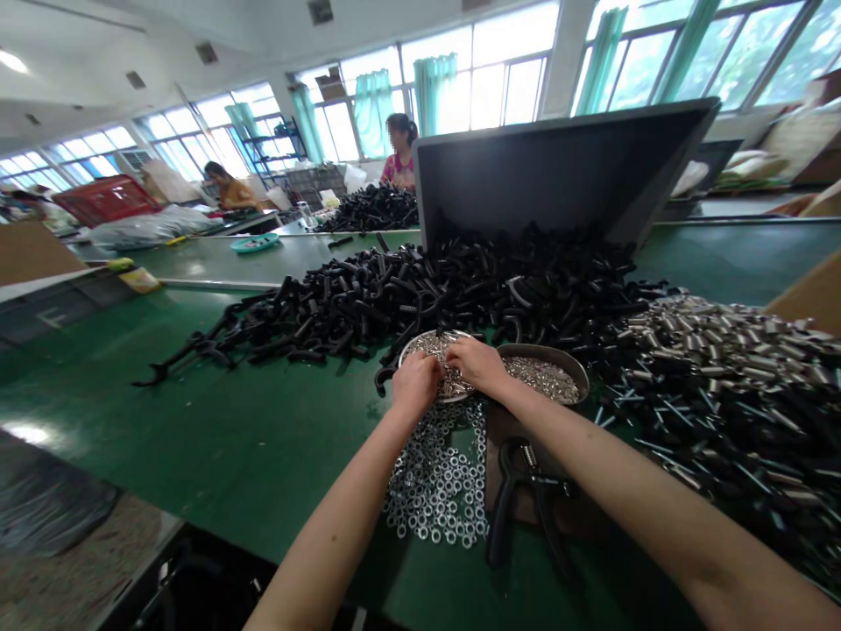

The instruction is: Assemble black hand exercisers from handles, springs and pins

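Note:
My left hand [418, 380] is over the round bowl [402, 350] of small metal parts, its fingers curled together. Beside it, my right hand [477, 363] reaches into the same bowl, fingers bent and pinched. What either hand holds, if anything, is hidden. An oval metal tin [578, 372] with more small metal pieces stands just right of the bowl. Many metal nuts [440, 491] lie spread on the green table in front of the bowl. A black spring clamp [505, 504] with a visible coil spring lies beneath my right forearm, on a brownish block.
A large heap of black plastic clamp parts [342, 307] spreads behind the bowl, before a tipped grey bin [552, 175]. Metal sleeves [736, 342] and long pins [670, 456] are piled at right. Two people [399, 162] sit farther back. A turquoise tray [255, 244] lies across the table.

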Demonstrator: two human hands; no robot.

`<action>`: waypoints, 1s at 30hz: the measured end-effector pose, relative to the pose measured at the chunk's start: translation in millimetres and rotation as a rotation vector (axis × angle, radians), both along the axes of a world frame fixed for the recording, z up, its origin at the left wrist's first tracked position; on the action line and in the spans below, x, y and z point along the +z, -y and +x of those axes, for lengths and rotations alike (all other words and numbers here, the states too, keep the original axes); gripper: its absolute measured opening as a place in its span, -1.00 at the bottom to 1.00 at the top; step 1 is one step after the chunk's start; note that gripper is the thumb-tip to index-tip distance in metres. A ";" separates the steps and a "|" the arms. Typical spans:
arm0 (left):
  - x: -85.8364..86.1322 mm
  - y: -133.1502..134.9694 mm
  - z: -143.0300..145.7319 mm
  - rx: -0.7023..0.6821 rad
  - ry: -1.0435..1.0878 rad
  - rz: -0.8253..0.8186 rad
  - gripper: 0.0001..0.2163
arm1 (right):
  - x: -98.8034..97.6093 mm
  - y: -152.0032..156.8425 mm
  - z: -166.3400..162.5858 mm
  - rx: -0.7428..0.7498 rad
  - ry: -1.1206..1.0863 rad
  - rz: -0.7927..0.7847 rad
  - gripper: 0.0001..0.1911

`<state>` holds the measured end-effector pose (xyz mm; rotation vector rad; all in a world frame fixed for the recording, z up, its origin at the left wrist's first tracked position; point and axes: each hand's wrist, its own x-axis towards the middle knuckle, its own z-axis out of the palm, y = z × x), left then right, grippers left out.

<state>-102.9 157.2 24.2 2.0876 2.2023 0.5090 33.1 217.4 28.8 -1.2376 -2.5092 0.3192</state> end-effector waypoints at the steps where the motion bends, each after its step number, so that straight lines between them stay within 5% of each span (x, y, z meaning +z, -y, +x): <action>1: -0.2 -0.3 -0.1 0.008 0.007 0.004 -0.88 | 0.4 -0.8 0.5 -0.019 -0.026 -0.002 -0.87; 6: 4.3 -1.3 -0.8 0.039 0.043 0.029 -0.84 | 11.4 7.5 14.8 -0.116 -0.147 -0.067 -0.78; 12: 6.2 4.1 0.6 0.100 0.189 0.075 -0.80 | 21.9 58.2 75.8 -0.046 -0.171 -0.213 -0.85; 15: 1.6 17.6 9.5 0.026 0.539 0.068 -0.82 | 11.9 84.6 106.3 -0.034 -0.153 -0.295 -0.85; 21: -9.4 73.6 46.4 -0.076 1.297 -0.237 -0.80 | -13.5 102.4 126.4 -0.068 -0.147 -0.310 -0.83; 26: -16.7 110.0 66.5 -0.107 1.295 -0.369 -0.78 | -9.6 98.9 120.1 -0.054 -0.053 -0.251 -0.79; 30: -25.0 112.7 75.1 -0.177 1.055 -0.229 -0.79 | -5.4 102.1 112.0 -0.021 0.056 -0.187 -0.77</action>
